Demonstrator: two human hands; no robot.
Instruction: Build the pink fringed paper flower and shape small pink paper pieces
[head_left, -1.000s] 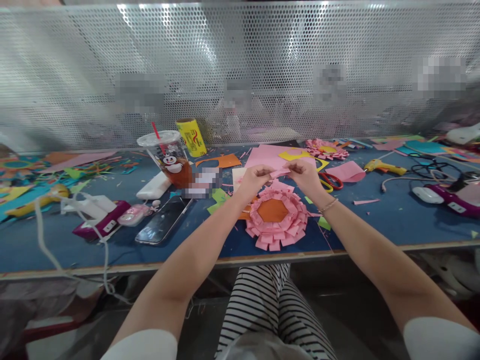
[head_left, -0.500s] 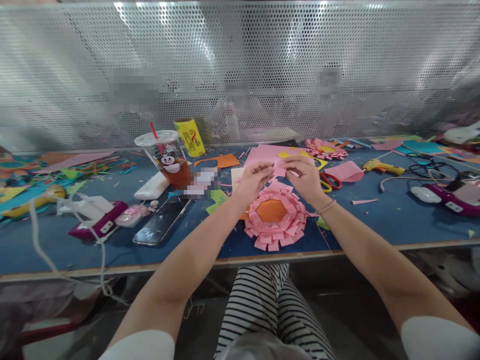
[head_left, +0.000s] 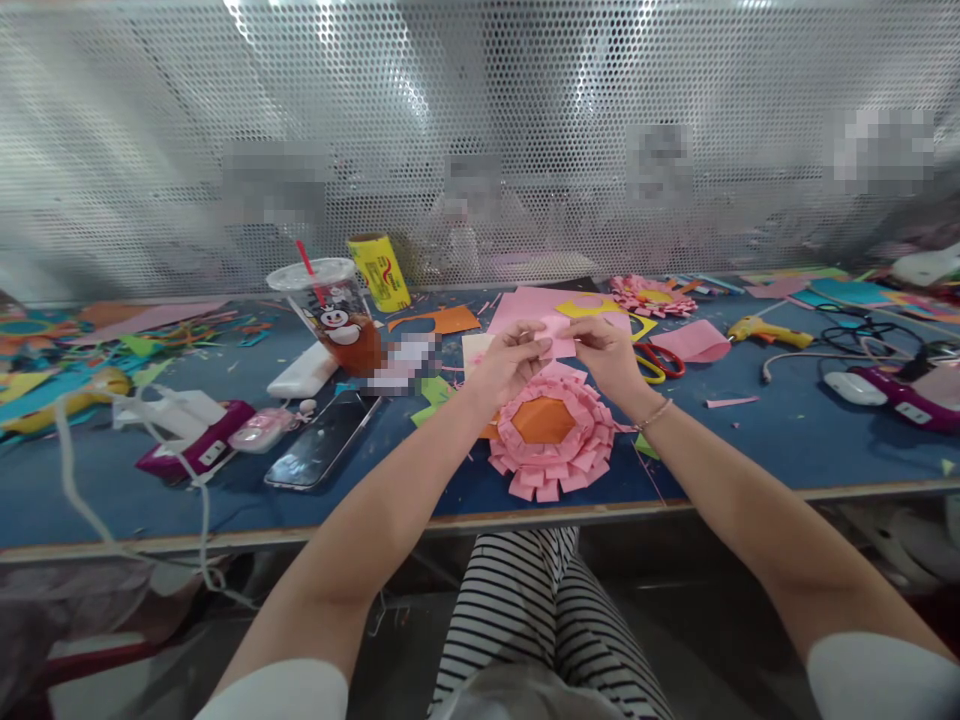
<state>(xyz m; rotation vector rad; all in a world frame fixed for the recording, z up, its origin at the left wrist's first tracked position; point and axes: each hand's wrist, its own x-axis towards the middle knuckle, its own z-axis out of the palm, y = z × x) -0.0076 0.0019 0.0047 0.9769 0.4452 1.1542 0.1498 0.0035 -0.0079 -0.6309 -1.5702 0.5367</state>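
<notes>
Between my two hands is a small pink paper piece (head_left: 559, 342), held above the table. My left hand (head_left: 514, 362) pinches its left side, and my right hand (head_left: 606, 355) pinches its right side. Just below and nearer to me lies a pink paper flower (head_left: 596, 440) with layered, cut petals and an orange centre (head_left: 543, 422). Behind my hands are a larger pink sheet (head_left: 517, 305) and a yellow paper with cut-outs (head_left: 643, 325). Scissors (head_left: 667, 360) with red and yellow handles rest right beside my right hand.
To the left stand a drink cup (head_left: 337, 320) with a red straw and a yellow can-like tube (head_left: 379, 272). A phone (head_left: 324, 440) and a purple power strip (head_left: 196, 445) lie nearer. On the right are a yellow glue gun (head_left: 769, 330) and cables. A perforated metal screen (head_left: 480, 100) closes the back.
The pink paper piece now shows flatter between my fingers, and my right fingers have shifted slightly on it. The flower has stayed in place.
</notes>
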